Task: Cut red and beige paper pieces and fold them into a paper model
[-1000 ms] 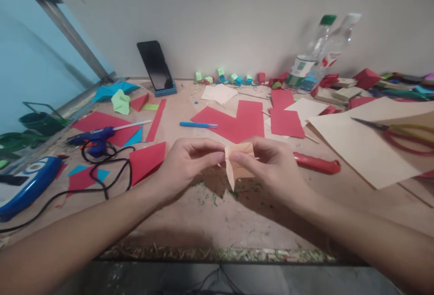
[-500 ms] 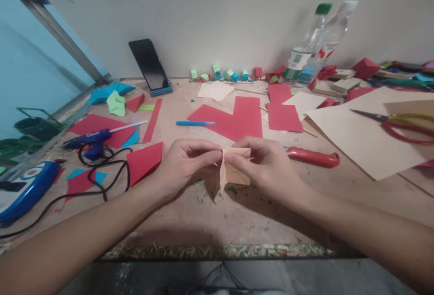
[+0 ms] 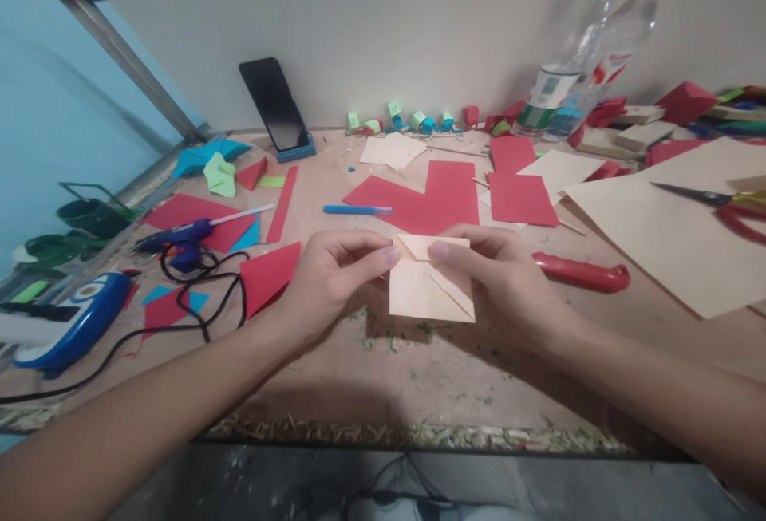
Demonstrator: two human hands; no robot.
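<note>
- Your left hand (image 3: 326, 278) pinched the top left corner of the cream paper (image 3: 428, 291), thumb and fingers closed on its edge.
- Your right hand (image 3: 503, 278) gripped the paper's top right, fingertip pressed on the folded-down flap, fingers curled behind the sheet.
- The paper sat between both hands, held just above the table (image 3: 383, 377) near its front edge, roughly square, with a diagonal crease running to its lower right corner.
- Bits of green debris lay scattered on the table right under the paper.
- Just behind your hands, a big red sheet (image 3: 428, 202) lay flat, and a blue pen (image 3: 357, 209) rested beside its left edge.
- To the right of your right hand, a red handle (image 3: 580, 274) lay on the table, close to your wrist but apart from it.
- Further right, a large cream sheet (image 3: 676, 234) spread out, with red scissors (image 3: 730, 206) resting on top of it.
- To your left, a red square (image 3: 269, 274) lay near your left wrist, touching the black cord (image 3: 197, 305).
- That cord ran from the blue glue gun (image 3: 179, 238), which lay on another red piece.
- A blue device (image 3: 72, 325) sat at the far left edge.
- At the back, a phone (image 3: 275, 106) leaned on a blue stand against the wall.
- Two bottles (image 3: 574, 66) stood back right, tilted in view, one green-capped.
- Small paper cubes (image 3: 412, 120), green, blue and red, lined the wall between phone and bottles.
</note>
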